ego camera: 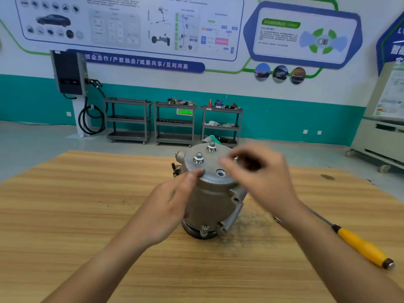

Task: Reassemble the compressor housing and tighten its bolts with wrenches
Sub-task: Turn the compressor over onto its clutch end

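A grey metal compressor (209,206) stands upright in the middle of the wooden table (87,215). Its round top cover (207,167) carries two bolts, bolt one (198,158) and bolt two (211,146), both standing raised in their holes. One bolt hole (220,172) near the front is empty. My left hand (172,206) lies against the compressor's left side, its fingertips touching the cover's rim. My right hand (258,173) hovers blurred over the cover's right side with curled fingers. Whether it holds anything is hidden.
A yellow-handled tool (363,248) lies on the table at the right, its metal shaft running under my right forearm. Beyond the table's far edge are open floor, three grey shelf carts (175,122), a wall charger (68,73) and a wheeled cabinet (380,138).
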A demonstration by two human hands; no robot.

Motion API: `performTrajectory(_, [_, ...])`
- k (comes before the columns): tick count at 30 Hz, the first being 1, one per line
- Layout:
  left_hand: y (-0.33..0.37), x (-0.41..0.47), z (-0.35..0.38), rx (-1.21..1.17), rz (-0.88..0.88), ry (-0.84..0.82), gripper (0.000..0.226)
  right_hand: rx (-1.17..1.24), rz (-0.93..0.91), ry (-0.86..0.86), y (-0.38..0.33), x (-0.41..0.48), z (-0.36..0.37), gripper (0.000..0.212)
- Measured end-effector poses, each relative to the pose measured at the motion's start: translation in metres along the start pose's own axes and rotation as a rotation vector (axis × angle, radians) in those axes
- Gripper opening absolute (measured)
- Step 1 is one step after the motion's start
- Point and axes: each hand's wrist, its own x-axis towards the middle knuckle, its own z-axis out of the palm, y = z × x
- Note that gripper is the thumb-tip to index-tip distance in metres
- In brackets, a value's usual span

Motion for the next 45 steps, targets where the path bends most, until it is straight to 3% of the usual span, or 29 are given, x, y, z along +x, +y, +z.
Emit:
performTrajectory(3, [0.008,-0.001,-0.001,-0.226,-0.192,-0.115,0.072,-0.186,-0.289,-0.184,-0.026,-0.038,0.029,0.018])
performTrajectory(6, [0.009,-0.005,0.000,-0.188,-0.202,-0.157,0.076,-0.291,-0.280,-0.265,-0.034,-0.053,0.049,0.023])
performTrajectory(14, [0.002,-0.003,-0.002,-0.257,-0.234,-0.158,0.068,-0.462,-0.288,-0.168,-0.036,-0.059,0.066,0.020])
performTrajectory(19, [-0.003,-0.002,-0.004,-0.209,-0.186,-0.169,0.066,-0.123,-0.228,-0.088,-0.028,-0.062,0.057,0.012])
performTrajectory(21, [-0.005,-0.001,-0.005,-0.206,-0.173,-0.171,0.062,0.101,-0.018,0.001,-0.030,-0.057,0.044,0.006])
performTrajectory(25, [-0.010,-0.003,-0.007,-0.159,-0.133,-0.152,0.059,0.614,0.555,0.168,-0.023,-0.033,0.012,0.015])
performTrajectory(27, [-0.014,-0.003,-0.006,-0.116,-0.100,-0.143,0.059,0.808,0.706,0.214,-0.014,-0.022,-0.001,0.021])
performTrajectory(32, [-0.019,-0.004,-0.007,-0.014,-0.021,-0.110,0.054,1.046,0.690,0.250,-0.006,-0.005,-0.014,0.023])
performTrajectory(34, [-0.018,-0.005,-0.007,0.041,0.020,-0.111,0.055,0.932,0.624,0.186,-0.002,-0.001,-0.013,0.021])
performTrajectory(38, [-0.017,-0.006,-0.007,0.119,0.068,-0.098,0.051,0.386,0.398,0.115,0.000,0.003,0.003,0.030])
performTrajectory(45, [-0.019,-0.005,-0.007,0.184,0.132,-0.105,0.043,0.141,0.272,0.116,0.013,-0.005,0.028,0.017])
